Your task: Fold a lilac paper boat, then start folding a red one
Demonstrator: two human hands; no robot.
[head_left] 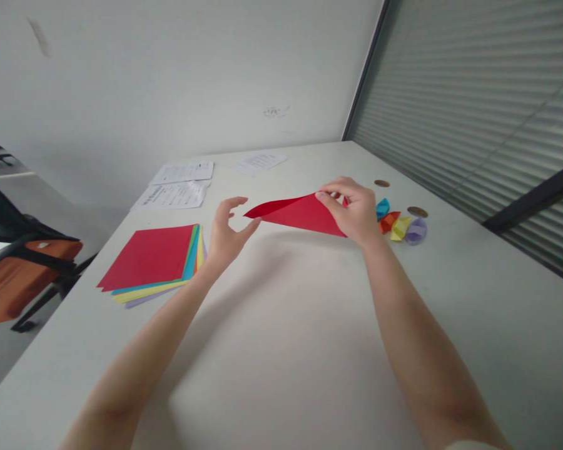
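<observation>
A red sheet of paper (304, 214), folded over on itself, is held up above the white table. My right hand (354, 209) pinches its upper edge between thumb and fingers near the right end. The left part of the fold gapes a little and tapers to a point. Beside that point is my left hand (232, 231), with thumb and fingers spread apart; the thumb tip is close to the paper, and whether it touches I cannot tell. Left of my left hand lies a fanned stack of coloured paper (152, 256), red on top, with green, blue, orange, yellow and purple edges showing.
Small folded paper pieces in blue, orange (389, 222), yellow and purple (416, 231) sit right of my right hand, near two round brown spots (417, 212). Printed sheets (176, 194) lie at the table's back left. An orange chair (28, 275) stands left; window blinds are right.
</observation>
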